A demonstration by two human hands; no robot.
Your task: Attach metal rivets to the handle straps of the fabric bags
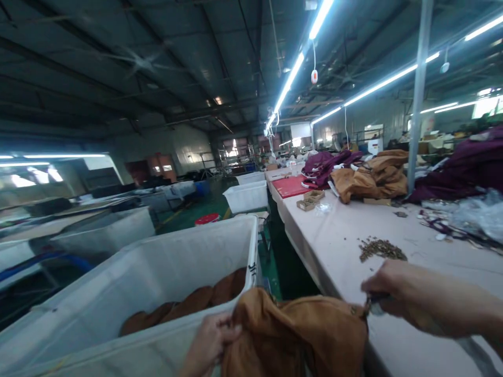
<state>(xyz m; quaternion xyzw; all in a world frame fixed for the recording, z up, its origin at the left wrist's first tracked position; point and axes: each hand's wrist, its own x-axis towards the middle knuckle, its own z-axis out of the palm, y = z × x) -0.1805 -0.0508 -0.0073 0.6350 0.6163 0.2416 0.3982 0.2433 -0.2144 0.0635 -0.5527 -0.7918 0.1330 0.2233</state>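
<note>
Brown cloth (314, 324) stretches between the two hands, its long axis running roughly left to right, with folds hanging down toward the bottom of the view. It lies low and ahead, across the gap between a white bin (200, 256) and the pale bench (334, 251). The left hand (212, 337) grips its left edge, thumb and fingers pinched on a fold, in front of the bin's near wall. The right hand (396, 288) is closed around a small dark tool (378, 297), blurred and hard to make out, right at the cloth's upper right corner. That corner is nearer the right hand; the bunched left end is nearer the left hand.

Just beyond the right hand, on the bench, is a loose pile of small metal pieces (381, 249). Farther ahead are an open cardboard box (310, 200), a red sheet (288, 186), a brown heap (365, 180) and purple fabric (326, 163). Beyond the left hand, inside the bin, lie more brown pieces (200, 301). A metal pole (418, 94) rises beyond the right hand.
</note>
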